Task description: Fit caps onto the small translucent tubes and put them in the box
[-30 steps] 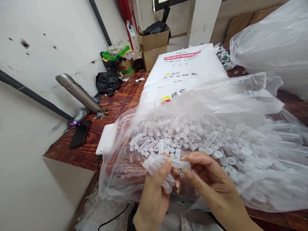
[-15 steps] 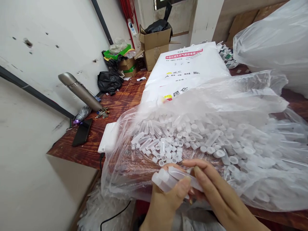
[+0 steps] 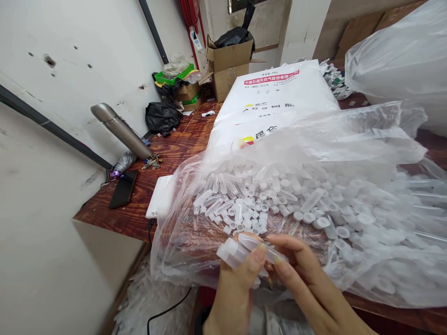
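Note:
Several translucent plastic tubes (image 3: 234,253) lie side by side in my left hand (image 3: 237,284), its thumb pressed across them; white caps show at the ends of some. My right hand (image 3: 303,270) has its thumb and index finger around the right end of the uppermost tube (image 3: 249,242). The fingers under the tubes are partly hidden. Just beyond my hands, a clear plastic bag (image 3: 188,223) lies open on the table, with loose small white caps (image 3: 258,216) and more tubes (image 3: 312,200) heaped in it.
White printed sacks (image 3: 272,97) lie behind the bag. On the wooden table (image 3: 188,144) to the left are a metal flask (image 3: 120,130), keys (image 3: 152,161), a phone (image 3: 123,188) and a white box-shaped device (image 3: 159,197). Cardboard boxes (image 3: 230,65) stand at the back.
Both hands have shifted slightly left with the tubes. The right thumb and index finger have moved along the upper tube. The camera view has turned a little.

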Motion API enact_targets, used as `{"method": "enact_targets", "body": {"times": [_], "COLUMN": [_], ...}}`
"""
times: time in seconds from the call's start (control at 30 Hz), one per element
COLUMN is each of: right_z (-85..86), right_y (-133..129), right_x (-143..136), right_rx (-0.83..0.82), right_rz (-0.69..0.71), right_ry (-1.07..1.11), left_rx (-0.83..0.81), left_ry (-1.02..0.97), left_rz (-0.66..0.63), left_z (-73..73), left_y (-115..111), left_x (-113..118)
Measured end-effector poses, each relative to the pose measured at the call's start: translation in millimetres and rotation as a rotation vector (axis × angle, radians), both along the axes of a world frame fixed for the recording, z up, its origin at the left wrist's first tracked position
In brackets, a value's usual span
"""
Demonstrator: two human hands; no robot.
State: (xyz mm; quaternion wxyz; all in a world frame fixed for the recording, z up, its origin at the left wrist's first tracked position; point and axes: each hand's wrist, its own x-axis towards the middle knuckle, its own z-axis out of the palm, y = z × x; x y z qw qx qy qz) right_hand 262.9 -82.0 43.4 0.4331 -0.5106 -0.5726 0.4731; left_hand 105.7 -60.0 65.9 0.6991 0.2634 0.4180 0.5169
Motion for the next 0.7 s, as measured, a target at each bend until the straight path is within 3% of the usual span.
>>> {"method": "enact_targets", "body": {"times": [0.13, 0.2, 0.33, 0.37, 0.43, 0.47, 0.53, 0.57, 0.7], "right_z": [10.7, 16.8, 18.6, 16.3, 10.0, 6.6, 0.5, -1.8, -6.5], "right_y": [5, 9, 21, 25, 34, 38, 46, 49, 57], "right_x": [-5, -2, 14, 19, 25, 26, 25, 23, 14], "right_rx": [-0.133, -0.144, -0.005, 0.037, 0.119, 0.165, 0.263, 0.307, 0.425], "right_rz": [0.150, 0.225, 0.106, 0.062, 0.065, 0.087, 0.130, 0.140, 0.145], "right_ry": [0.071, 0.042, -0.195, -0.270, -0.391, -0.435, -0.500, -0.532, -0.639], "left_rx": [0.033, 0.028, 0.081, 0.075, -0.057, -0.137, -0.331, -0.388, -0.533], "left_ry": [0.085, 0.172, 0.368, 0.410, 0.536, 0.660, 0.928, 0.970, 1.137], "left_rz": [-0.038, 0.044, 0.486, 0.679, 0.993, 1.055, 1.051, 1.052, 1.023], "left_z": [-1.8, 4.9, 18.1, 16.1, 2.9, -7.2, -29.7, -40.1, -64.7], "left_y": [-2, -5, -12, -16, -25, -31, -47, -56, -76], "left_x": [-8, -24, -99, -125, -177, -201, -240, -255, -288]}}
